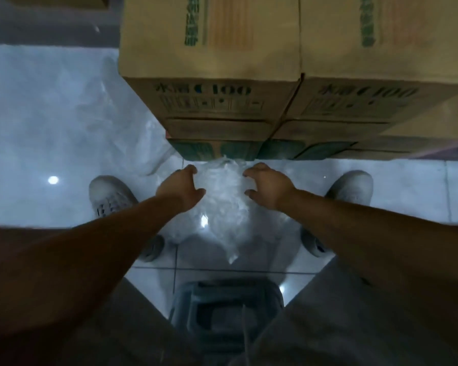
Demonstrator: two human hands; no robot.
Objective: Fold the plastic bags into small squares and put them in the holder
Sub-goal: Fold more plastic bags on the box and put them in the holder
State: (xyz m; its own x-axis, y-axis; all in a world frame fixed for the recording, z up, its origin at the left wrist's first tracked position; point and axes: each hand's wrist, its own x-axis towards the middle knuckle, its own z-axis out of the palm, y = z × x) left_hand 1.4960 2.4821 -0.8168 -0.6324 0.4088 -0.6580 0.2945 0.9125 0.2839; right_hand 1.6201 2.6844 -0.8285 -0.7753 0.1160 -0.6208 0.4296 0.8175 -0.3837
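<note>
Clear plastic bag, crumpled, sits low btwn both hands, over the pale tiled floor & just in front of the cardboard boxes; whether it rests on the tiles or hangs off them, can't tell. Left hand is on the bag's left side, fingers curled over the top edge, thumb hooked in lower down, gripping the film. Right hand mirrors it on the right side, fingers & thumb clawed into the plastic. Bag's lower end tapers to a point toward the grey stool at bottom centre. White shoes either side: left shoe, right shoe. More clear plastic sheet lies on the floor to the left, next to the lowest box. Boxes stacked in 2 columns, dark print on the fronts, too blurred to read fully.
</note>
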